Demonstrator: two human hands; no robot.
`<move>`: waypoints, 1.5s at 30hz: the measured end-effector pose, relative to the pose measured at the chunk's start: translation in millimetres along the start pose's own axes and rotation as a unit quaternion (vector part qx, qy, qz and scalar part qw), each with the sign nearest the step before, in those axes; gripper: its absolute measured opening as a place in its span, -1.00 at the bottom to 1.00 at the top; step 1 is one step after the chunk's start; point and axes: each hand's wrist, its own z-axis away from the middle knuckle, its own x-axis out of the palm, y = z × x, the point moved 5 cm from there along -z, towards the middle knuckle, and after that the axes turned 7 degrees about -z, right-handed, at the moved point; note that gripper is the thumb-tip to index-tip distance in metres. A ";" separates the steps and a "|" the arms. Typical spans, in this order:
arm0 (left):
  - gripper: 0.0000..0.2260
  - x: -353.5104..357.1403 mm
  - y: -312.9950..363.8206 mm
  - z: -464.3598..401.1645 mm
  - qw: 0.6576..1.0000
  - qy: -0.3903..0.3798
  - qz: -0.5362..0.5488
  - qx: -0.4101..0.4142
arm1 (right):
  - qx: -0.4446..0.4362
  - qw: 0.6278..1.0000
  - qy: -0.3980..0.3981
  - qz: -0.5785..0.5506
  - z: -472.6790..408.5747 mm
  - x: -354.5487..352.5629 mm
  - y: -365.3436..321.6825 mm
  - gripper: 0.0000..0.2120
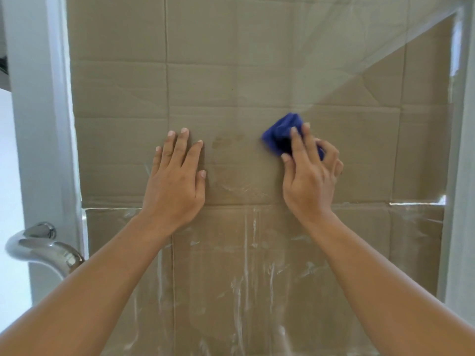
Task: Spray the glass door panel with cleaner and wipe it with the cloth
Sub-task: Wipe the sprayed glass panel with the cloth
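Both forearms reach up: left hand presses flat-fingered on the glass panel; right hand grips a blue cloth, seemingly against it.

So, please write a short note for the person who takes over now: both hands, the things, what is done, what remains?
Left hand: flat, fingers straight, pressed on the glass door panel.
Right hand: grips the bunched blue cloth against the glass at mid-height.
Spray bottle: not in view.
Done: upper glass looks mostly clear.
Left: smudges between the hands; white streaks across the lower glass.
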 end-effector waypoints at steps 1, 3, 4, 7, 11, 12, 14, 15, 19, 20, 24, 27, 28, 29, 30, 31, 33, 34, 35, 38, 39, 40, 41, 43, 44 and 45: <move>-0.48 -0.4 0.0 0.4 1.000 -0.002 0.000 0.001 | 0.039 0.999 0.015 0.002 0.1 0.2 -2.4 -0.58; -0.49 -0.1 0.2 0.9 1.000 -0.007 0.005 -0.001 | -0.034 0.999 -0.012 0.012 10.1 3.8 -21.3 -0.58; -0.49 -0.1 0.6 1.2 1.000 -0.007 0.010 -0.003 | -0.122 0.991 -0.046 0.009 21.1 6.0 -31.7 -0.59; -0.46 -1.1 0.8 3.2 1.000 -0.006 0.020 -0.005 | -0.304 0.943 -0.135 -0.008 50.6 1.5 -37.2 -0.63; -0.50 -4.2 -4.2 8.1 1.000 -0.010 0.023 -0.011 | -0.076 0.995 -0.056 0.020 33.3 -4.7 -2.6 -0.59; -0.49 -5.8 -6.6 9.1 1.000 -0.012 0.021 -0.017 | 0.003 0.999 -0.026 0.020 28.2 -5.1 0.7 -0.57; -0.48 -8.4 -11.4 10.9 0.999 -0.018 0.015 -0.024 | 0.041 0.999 -0.011 0.017 25.9 0.8 -13.3 -0.55; -0.47 -9.8 -13.7 11.7 0.999 -0.019 0.012 -0.025 | -0.021 0.999 -0.028 0.022 29.4 6.1 -27.8 -0.55; -0.47 -20.2 -29.2 14.0 0.999 -0.013 0.007 -0.039 | -0.338 0.930 -0.146 0.002 47.6 17.4 -63.5 -0.51; -0.48 -23.5 -35.4 14.2 0.999 -0.015 0.008 -0.050 | -0.315 0.939 -0.136 0.006 41.2 19.3 -60.5 -0.52; -0.48 -34.1 -61.7 16.1 0.995 -0.027 0.004 -0.092 | 0.007 1.000 -0.001 -0.003 8.6 21.6 -50.3 -0.58; -0.46 -38.1 -74.8 16.6 0.995 -0.034 -0.011 -0.096 | -0.137 0.990 -0.044 -0.007 20.0 38.1 -92.2 -0.57; -0.45 -39.6 -78.2 16.6 0.995 -0.035 -0.013 -0.097 | -0.244 0.966 -0.081 -0.018 29.8 42.6 -105.6 -0.56; -0.45 -40.8 -81.4 17.1 0.994 -0.035 -0.013 -0.099 | -0.329 0.936 -0.117 -0.033 37.4 44.2 -113.9 -0.55; -0.45 -41.8 -84.3 17.8 0.994 -0.036 -0.013 -0.100 | -0.375 0.915 -0.141 -0.040 39.1 44.3 -117.5 -0.56; -0.44 -42.1 -87.1 18.8 0.994 -0.039 -0.015 -0.098 | -0.375 0.915 -0.142 -0.040 35.2 45.2 -116.7 -0.56; -0.44 -41.0 -93.0 21.1 0.994 -0.050 -0.023 -0.090 | -0.244 0.965 -0.092 -0.031 13.5 47.0 -107.7 -0.59; -0.44 -40.5 -96.2 22.3 0.994 -0.056 -0.024 -0.089 | -0.150 0.987 -0.052 -0.025 2.8 45.7 -102.7 -0.60; -0.44 -40.1 -99.7 23.5 0.994 -0.062 -0.024 -0.090 | -0.075 0.997 -0.016 -0.015 -3.3 46.0 -101.6 -0.60; -0.44 -41.1 -107.8 26.5 0.993 -0.076 -0.021 -0.088 | -0.091 0.996 -0.013 -0.003 1.0 56.9 -131.5 -0.58; -0.45 -42.2 -110.0 27.5 0.993 -0.077 -0.019 -0.086 | -0.176 0.983 -0.044 -0.011 10.5 62.3 -145.8 -0.57; -0.45 -43.4 -112.1 28.3 0.993 -0.075 -0.018 -0.084 | -0.267 0.960 -0.082 -0.029 21.2 65.5 -157.3 -0.56; -0.45 -44.7 -114.6 29.1 0.994 -0.074 -0.018 -0.084 | -0.335 0.934 -0.117 -0.044 28.2 66.9 -163.7 -0.56; -0.45 -45.6 -120.0 31.4 0.993 -0.077 -0.017 -0.087 | -0.344 0.930 -0.125 -0.045 24.6 70.0 -164.1 -0.55; -0.45 -45.5 -122.1 32.6 0.993 -0.080 -0.016 -0.087 | -0.283 0.953 -0.102 -0.037 16.0 71.4 -161.4 -0.55; -0.45 -45.1 -123.6 33.7 0.993 -0.082 -0.014 -0.087 | -0.205 0.976 -0.067 -0.031 6.9 70.9 -158.5 -0.57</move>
